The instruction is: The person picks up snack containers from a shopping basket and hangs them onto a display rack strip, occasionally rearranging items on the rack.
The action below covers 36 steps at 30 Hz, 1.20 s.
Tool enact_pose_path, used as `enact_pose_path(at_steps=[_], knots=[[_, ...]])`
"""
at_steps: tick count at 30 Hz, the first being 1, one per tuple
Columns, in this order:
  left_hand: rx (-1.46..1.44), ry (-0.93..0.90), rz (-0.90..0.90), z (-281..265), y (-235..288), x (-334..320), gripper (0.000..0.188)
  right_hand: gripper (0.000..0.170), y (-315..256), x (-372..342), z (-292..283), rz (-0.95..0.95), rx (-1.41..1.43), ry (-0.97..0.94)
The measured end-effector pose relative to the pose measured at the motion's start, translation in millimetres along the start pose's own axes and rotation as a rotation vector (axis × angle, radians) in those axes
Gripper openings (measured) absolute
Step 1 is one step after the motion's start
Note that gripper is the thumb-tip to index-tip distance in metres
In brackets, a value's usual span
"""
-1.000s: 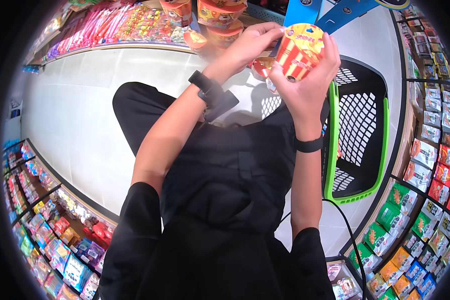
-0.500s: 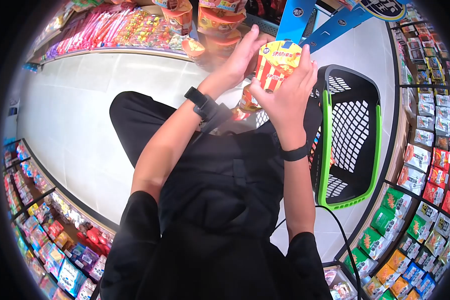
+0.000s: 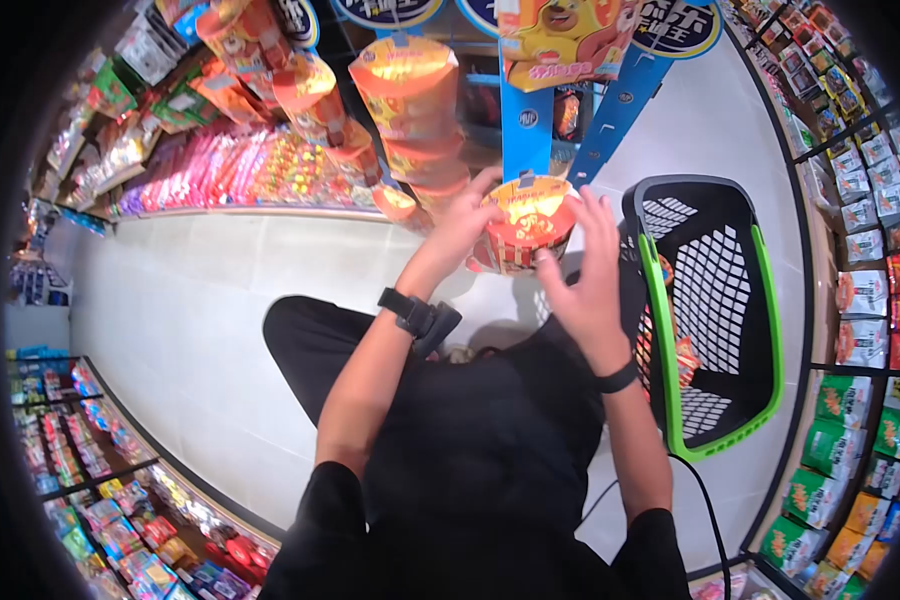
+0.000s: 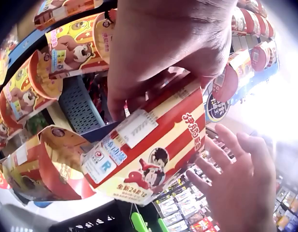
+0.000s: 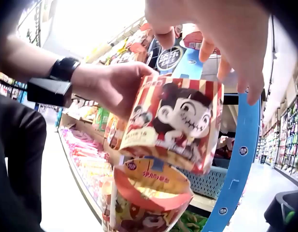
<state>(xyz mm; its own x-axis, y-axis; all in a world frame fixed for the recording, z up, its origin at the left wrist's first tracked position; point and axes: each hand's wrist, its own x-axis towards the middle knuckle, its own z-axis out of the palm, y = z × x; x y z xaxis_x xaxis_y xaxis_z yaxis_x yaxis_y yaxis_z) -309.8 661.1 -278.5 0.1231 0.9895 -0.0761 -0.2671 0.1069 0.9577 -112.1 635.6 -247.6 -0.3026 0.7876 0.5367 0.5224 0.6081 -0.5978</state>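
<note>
My left hand grips a red-and-cream striped snack carton along one side. A cartoon girl is printed on the carton's face in the right wrist view, and white stickers show in the left wrist view. My right hand is just to the right of the carton, its fingers spread and apart from it in the right wrist view. Below the carton, a cardboard snack bucket hangs at the display, with a yellow back panel and a red curved rim. My left fingertips are partly hidden behind the carton.
A black shopping basket with a green rim stands on the floor at my right, with packets inside. Blue display strips and more hanging buckets are ahead. Candy shelves run along the left, and packet racks line the right.
My right hand held the striped carton before; now my left hand grips it and the right has let go. The head view has shifted, bringing more hanging buckets into sight.
</note>
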Motion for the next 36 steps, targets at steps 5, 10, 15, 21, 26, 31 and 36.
enact_pose_path(at_steps=[5,10,15,21,26,31,36], knots=[[0.083,-0.074,0.029,15,46,2,0.047,0.067,2,86,-18,0.239,1.16,0.137],[0.107,-0.065,0.111,16,77,21,0.042,0.069,-17,134,-51,0.161,1.457,0.086],[0.048,0.049,0.146,10,100,48,0.036,0.069,-25,148,-49,0.143,1.018,-0.083],[0.078,0.004,0.0,15,129,41,0.045,0.054,-39,165,-47,0.135,0.817,-0.092],[0.096,-0.039,0.047,8,131,43,0.051,0.031,-29,171,-72,0.194,1.151,-0.08],[0.025,-0.042,0.128,9,132,47,0.05,0.032,-23,160,-82,0.217,1.113,-0.036],[-0.113,0.096,0.277,47,163,25,0.054,0.031,-38,143,-71,0.328,1.157,-0.02]])
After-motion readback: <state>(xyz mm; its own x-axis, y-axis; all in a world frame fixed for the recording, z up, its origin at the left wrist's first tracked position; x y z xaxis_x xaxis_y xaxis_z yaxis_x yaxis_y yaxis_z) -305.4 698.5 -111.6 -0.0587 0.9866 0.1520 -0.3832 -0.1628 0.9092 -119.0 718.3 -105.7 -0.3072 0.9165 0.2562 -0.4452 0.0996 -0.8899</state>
